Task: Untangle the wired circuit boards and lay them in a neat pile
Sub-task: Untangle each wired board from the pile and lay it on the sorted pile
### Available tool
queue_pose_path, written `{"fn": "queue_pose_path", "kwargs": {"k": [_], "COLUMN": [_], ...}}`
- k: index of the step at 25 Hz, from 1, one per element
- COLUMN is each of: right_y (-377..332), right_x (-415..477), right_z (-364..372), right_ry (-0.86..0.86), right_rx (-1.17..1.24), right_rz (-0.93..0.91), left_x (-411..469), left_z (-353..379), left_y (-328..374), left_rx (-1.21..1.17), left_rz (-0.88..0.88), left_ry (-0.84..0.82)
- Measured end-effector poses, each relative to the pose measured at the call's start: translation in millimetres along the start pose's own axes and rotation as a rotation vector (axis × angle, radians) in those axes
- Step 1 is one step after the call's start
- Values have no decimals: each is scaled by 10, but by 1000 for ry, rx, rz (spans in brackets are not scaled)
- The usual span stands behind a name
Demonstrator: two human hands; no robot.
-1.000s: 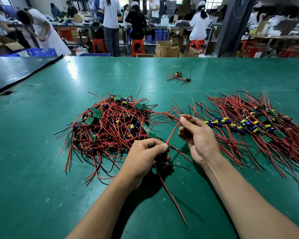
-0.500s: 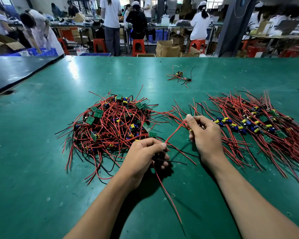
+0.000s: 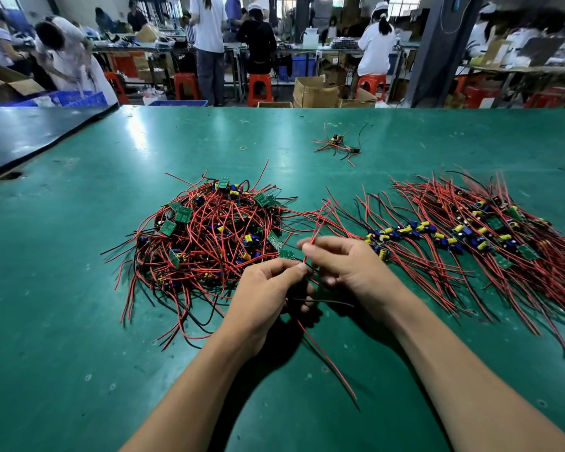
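Teasing one wired board loose at mid-frame, between heap and pile.
Left hand [image 3: 268, 288] had its fingers curled round a small board, mostly hidden, while the right hand [image 3: 349, 269] pinched its red wire [image 3: 314, 232] between thumb and forefinger. That wire seemed to cross strands from the tangled heap [image 3: 209, 236] at centre left, so a hard pull could drag neighbours along or strain a joint. Trailing leads might snag the neat pile [image 3: 490, 243] at right.

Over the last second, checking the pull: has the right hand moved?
Yes. The right hand shifted left, away from the neat pile toward the tangle, nearly meeting the left hand.
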State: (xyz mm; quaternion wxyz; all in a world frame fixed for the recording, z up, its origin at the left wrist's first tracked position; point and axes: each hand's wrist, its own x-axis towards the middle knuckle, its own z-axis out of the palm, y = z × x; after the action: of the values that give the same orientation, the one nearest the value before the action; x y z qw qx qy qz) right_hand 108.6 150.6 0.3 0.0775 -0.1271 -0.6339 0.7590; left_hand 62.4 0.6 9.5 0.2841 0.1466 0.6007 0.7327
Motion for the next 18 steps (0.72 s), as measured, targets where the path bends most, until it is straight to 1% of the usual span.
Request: {"fn": "queue_pose_path", "kwargs": {"k": [1, 2, 4, 7, 9, 11, 14, 18], "right_y": [16, 23, 0, -66, -89, -123, -178, -238], "right_x": [-18, -23, -1, 50, 67, 70, 76, 64], "right_z": [36, 58, 51, -33, -60, -49, -64, -109], "right_ry": [-26, -13, 84, 280, 344, 362, 357, 292], "right_rx": [-22, -15, 7, 14, 88, 190, 379, 654], "right_rz": [19, 26, 30, -32, -70, -60, 5, 85], "left_x": [-1, -4, -9, -8, -10, -5, 5, -1], "left_z": [-2, -8, -22, -31, -31, -32, -36, -30], "left_y": [0, -2, -1, -12, -22, -30, -35, -34], "left_rx": [1, 5, 22, 88, 116, 121, 129, 184], "left_rz": [2, 0, -9, -10, 0, 4, 12, 29], "left_ry": [0, -4, -24, -68, -85, -98, -114, -135]}}
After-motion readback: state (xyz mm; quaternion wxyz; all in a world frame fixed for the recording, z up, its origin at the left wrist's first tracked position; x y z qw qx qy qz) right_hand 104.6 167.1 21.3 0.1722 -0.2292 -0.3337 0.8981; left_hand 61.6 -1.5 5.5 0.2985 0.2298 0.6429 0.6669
